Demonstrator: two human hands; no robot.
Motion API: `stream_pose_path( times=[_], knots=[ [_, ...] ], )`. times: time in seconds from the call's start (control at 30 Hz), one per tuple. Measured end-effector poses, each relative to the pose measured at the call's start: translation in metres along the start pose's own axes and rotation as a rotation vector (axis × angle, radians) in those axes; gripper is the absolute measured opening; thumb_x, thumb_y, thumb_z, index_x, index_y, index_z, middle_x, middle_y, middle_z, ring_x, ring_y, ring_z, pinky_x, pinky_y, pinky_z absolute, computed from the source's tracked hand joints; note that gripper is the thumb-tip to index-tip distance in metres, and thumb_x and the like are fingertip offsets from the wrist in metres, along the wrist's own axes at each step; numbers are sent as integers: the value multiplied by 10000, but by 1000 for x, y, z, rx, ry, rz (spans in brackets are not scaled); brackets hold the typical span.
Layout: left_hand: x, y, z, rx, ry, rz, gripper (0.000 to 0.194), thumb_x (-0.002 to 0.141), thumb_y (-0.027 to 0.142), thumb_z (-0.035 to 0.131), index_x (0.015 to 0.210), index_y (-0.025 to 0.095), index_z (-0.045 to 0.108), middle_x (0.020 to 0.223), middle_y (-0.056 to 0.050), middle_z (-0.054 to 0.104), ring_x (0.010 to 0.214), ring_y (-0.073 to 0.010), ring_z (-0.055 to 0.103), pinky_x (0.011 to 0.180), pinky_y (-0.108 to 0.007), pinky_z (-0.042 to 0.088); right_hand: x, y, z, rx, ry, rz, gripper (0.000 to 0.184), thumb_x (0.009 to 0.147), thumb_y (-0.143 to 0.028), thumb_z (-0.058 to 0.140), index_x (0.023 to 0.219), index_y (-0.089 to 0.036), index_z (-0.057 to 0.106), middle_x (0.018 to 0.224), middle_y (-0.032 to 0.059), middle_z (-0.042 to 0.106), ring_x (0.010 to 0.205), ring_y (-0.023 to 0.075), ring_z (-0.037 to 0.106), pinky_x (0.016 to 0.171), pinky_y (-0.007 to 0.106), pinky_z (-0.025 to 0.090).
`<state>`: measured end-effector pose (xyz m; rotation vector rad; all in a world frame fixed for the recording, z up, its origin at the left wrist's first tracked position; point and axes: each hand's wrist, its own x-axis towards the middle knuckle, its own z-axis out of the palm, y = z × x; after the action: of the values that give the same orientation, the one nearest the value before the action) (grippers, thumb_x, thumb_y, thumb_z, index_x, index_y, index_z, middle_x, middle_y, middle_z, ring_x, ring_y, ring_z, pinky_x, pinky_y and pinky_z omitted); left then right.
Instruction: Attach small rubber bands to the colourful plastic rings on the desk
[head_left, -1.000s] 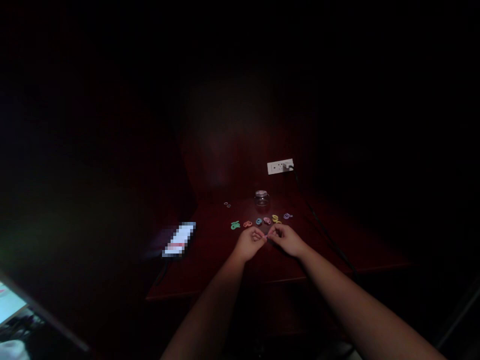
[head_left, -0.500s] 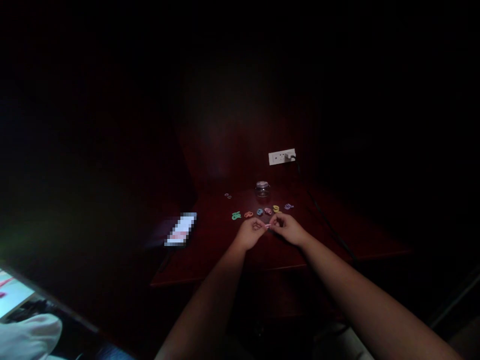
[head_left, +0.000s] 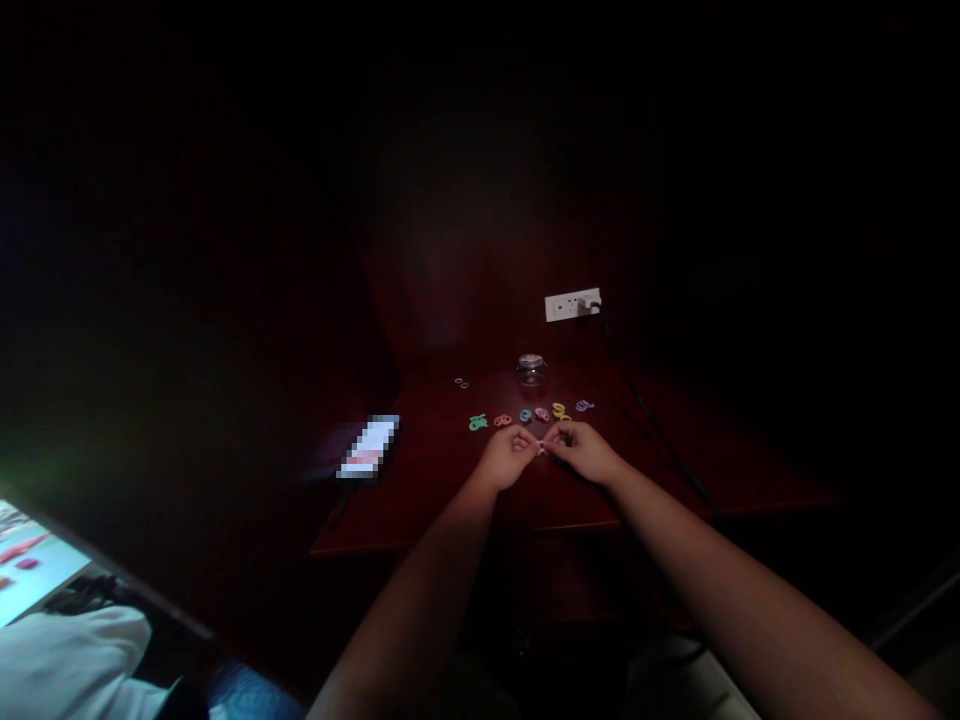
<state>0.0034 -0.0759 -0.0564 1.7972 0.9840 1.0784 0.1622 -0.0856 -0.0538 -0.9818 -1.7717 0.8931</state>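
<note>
My left hand point(head_left: 507, 460) and my right hand point(head_left: 585, 452) meet over the front part of the table, fingertips pinched close together. Between them is a small pale pink hair tie point(head_left: 541, 446), partly covered by the fingers. Just beyond the hands lies a row of small coloured hair ties: a green group point(head_left: 478, 423), an orange group point(head_left: 502, 421), a blue one point(head_left: 526, 415), a pink group point(head_left: 541, 414), a yellow group point(head_left: 559, 411) and a purple group point(head_left: 584, 406). Farther back stands a clear lidded jar point(head_left: 532, 372).
Two pale rings point(head_left: 461, 382) lie at the back left of the dark red table point(head_left: 435, 500). A lit phone point(head_left: 368, 447) is at the left side. A wall socket point(head_left: 573, 305) holds a plug, and a dark cable point(head_left: 675, 460) crosses the right side. White cloth point(head_left: 75, 660) shows at lower left.
The camera view has shifted slightly, so the table scene sits a little higher and farther right. Both hands remain together, with the pale hair tie slightly turned between the fingertips.
</note>
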Motion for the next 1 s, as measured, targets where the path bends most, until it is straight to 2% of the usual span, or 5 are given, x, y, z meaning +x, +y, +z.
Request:
stream_pose_path(
  times=[0.2,0.37,0.7,1.0],
  knots=[
    [-2,1,-1,-17,-23,10,144,666,247,561,702,116,513,659,-36,592,576,-83,530,539,-190,391,0,-2,1,8,6,12,201,644,-323,553,677,-127,526,559,3,530,488,84,436,463,202,336],
    [-4,7,0,-83,-99,-10,221,606,261,629,697,109,498,557,9,532,501,-58,486,485,-169,355,1,0,3,-58,39,-11,157,640,-286,551,646,-133,516,533,-22,475,500,82,420,481,203,339],
    [0,-2,-1,-45,-38,-8,156,633,224,591,696,120,493,645,-29,593,572,-84,531,536,-186,376,0,-4,3,-96,-9,-37,187,679,-308,503,666,-127,547,541,-16,490,496,80,411,476,196,317],
    [-1,1,-2,19,38,15,119,665,232,551,689,122,513,629,-17,569,586,-88,528,557,-194,385,3,-6,2,-158,77,-3,154,694,-257,462,636,-135,536,514,-33,451,482,80,392,456,184,290]
  ],
)
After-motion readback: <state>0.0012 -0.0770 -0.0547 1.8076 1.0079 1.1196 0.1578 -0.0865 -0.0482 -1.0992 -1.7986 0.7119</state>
